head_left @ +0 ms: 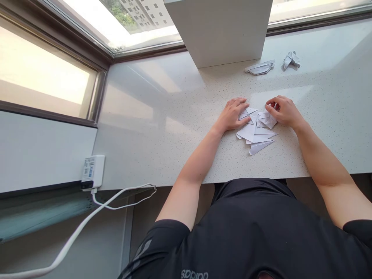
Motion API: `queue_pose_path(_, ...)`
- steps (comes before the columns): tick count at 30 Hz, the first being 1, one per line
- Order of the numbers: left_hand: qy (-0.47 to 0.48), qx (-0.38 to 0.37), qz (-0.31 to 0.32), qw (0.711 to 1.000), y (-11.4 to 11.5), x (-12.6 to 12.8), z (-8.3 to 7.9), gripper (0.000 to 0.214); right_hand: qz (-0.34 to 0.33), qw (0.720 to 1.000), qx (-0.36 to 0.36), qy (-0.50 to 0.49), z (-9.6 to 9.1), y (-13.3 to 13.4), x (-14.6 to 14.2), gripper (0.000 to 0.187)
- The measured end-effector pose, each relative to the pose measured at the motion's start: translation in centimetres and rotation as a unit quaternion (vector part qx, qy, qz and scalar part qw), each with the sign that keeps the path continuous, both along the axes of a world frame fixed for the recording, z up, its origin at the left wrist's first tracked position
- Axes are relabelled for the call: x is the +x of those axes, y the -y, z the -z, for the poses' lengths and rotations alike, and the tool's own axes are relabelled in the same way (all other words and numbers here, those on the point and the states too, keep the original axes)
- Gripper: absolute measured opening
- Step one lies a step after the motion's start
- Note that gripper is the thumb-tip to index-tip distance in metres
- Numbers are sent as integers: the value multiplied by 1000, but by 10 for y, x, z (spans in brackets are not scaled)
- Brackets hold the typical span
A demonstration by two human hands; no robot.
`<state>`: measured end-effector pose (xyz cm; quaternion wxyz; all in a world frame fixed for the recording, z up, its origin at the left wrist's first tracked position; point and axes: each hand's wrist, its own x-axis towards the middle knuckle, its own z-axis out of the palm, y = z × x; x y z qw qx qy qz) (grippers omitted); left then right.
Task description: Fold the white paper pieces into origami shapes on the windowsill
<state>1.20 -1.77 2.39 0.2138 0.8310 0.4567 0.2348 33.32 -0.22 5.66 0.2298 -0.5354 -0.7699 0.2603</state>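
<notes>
On the speckled white countertop (171,155) lies a folded white paper figure (253,133) with several pointed flaps fanned towards me. My left hand (233,113) rests at its upper left, thumb and fingers spread on either side of a creased paper part (248,113). At the upper right, my right hand (283,110) has thumb and forefinger closed at the edge of another folded paper part (267,119). The palm and remaining fingers there are partly hidden. Whether the paper parts are joined or only overlap, I cannot tell.
Farther back lie a long folded paper piece (260,67) and a small paper figure (291,60). A white column (223,31) rises behind them, between windows. At the left, a white charger (93,172) trails a white cable (78,223) past the counter's front edge.
</notes>
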Motion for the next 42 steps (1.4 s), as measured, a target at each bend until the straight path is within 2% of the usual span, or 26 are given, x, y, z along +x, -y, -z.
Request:
queue_pose_path(6,2,-7,1,1000,3,-3,-5,41,-38,999,-17,9,-6,4,8,25)
queue_pose_path(13,16,-4,-32,999,-1,1,7,61,-76,996,-46,23,-13,2,20,31)
queue_pose_path(18,24,-2,-40,999,-2,1,11,49,-43,995,-95,3,-22,2,20,28)
queue_pose_path(24,39,1,-46,998,-3,0,13,38,2,994,-99,-50,-20,0,20,37)
queue_pose_path(26,44,2,-50,998,-4,0,14,40,13,993,-100,-58,-17,-1,20,38)
queue_pose_path(32,59,5,-92,994,-7,1,20,68,23,995,-79,-50,-13,2,17,30)
queue_pose_path(42,84,-1,-107,991,-7,0,19,49,12,996,-73,-40,-11,3,15,26)
